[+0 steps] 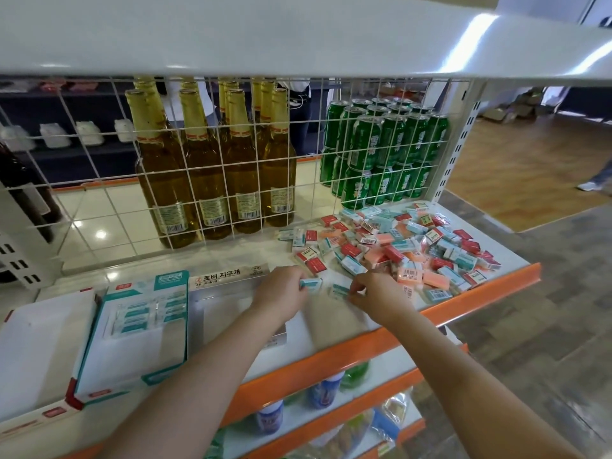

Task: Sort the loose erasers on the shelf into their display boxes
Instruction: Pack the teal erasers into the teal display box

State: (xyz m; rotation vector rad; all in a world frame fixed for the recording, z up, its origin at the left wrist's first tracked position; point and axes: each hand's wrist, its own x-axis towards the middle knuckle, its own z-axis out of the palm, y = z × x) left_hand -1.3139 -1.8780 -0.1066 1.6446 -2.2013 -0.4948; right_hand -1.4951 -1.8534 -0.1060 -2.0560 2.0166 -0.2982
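A heap of loose erasers (pixel 407 243) in teal, red and orange wrappers lies on the right half of the white shelf (pixel 331 326). My left hand (pixel 281 293) grips a teal eraser (pixel 313 283) just above the shelf. My right hand (pixel 377 293) pinches another teal eraser (pixel 339 290) lying on the shelf at the heap's near edge. Three display boxes stand to the left: a grey box (pixel 225 306) with a Korean label, a teal box (pixel 132 329) holding several teal erasers, and a red-trimmed white box (pixel 36 359).
Behind a white wire grid (pixel 212 160) stand amber glass bottles (pixel 205 167) and green cans (pixel 381 150). The shelf has an orange front edge (pixel 480 293). Lower shelves hold bottles and packets. A person's shoe (pixel 592 185) shows on the floor at right.
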